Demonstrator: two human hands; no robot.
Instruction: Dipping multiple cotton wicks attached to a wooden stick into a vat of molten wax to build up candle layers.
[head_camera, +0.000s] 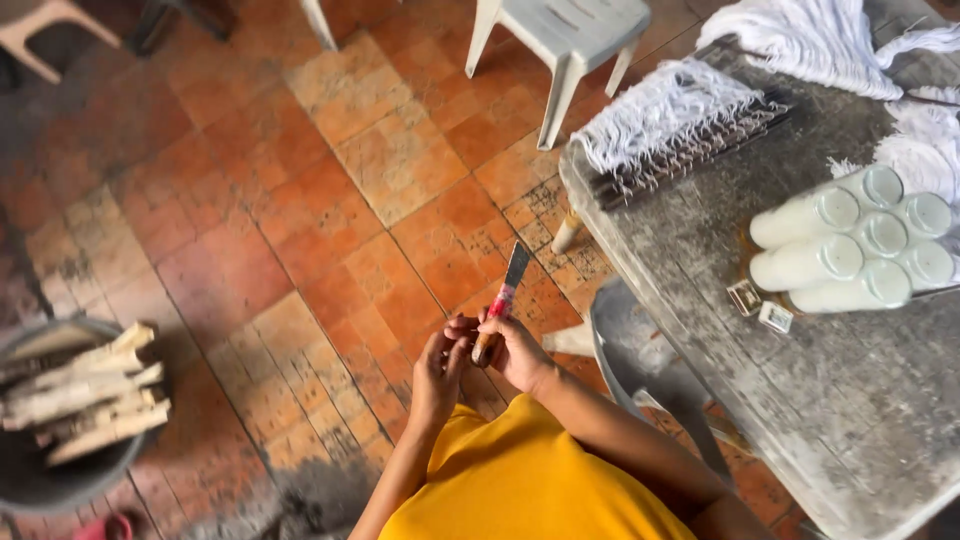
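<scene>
Orange floor tiles (330, 230) fill the view, and right over them both hands meet in front of a yellow shirt (520, 480). Right hand (520, 350) is closed around the lower handle of a knife (500, 305), its red-wrapped grip showing above the fingers and the flat grey blade tilting up and away toward the worktop (760, 400). Left hand (440, 365) sits just beside it, fingers curled in and touching the butt end of the handle; whether it pinches something small there, I cannot tell.

Over on the right, the grey, scuffed worktop carries a cluster of white candles in glass tubes (850, 245), lying on their sides and packed together. Two small packets (760, 307) lie just beside them. Further back, bundles of white string (660, 115) drape over a row of dark sticks (690, 150), with more white string (810, 40) heaped behind.

A white plastic chair (565, 45) stands on the tiles beyond the hands. Far left, a dark round tub (50, 480) holds pale split wood pieces (85, 395), well apart from the hands. A grey chair seat (640, 350) shows under the worktop edge.
</scene>
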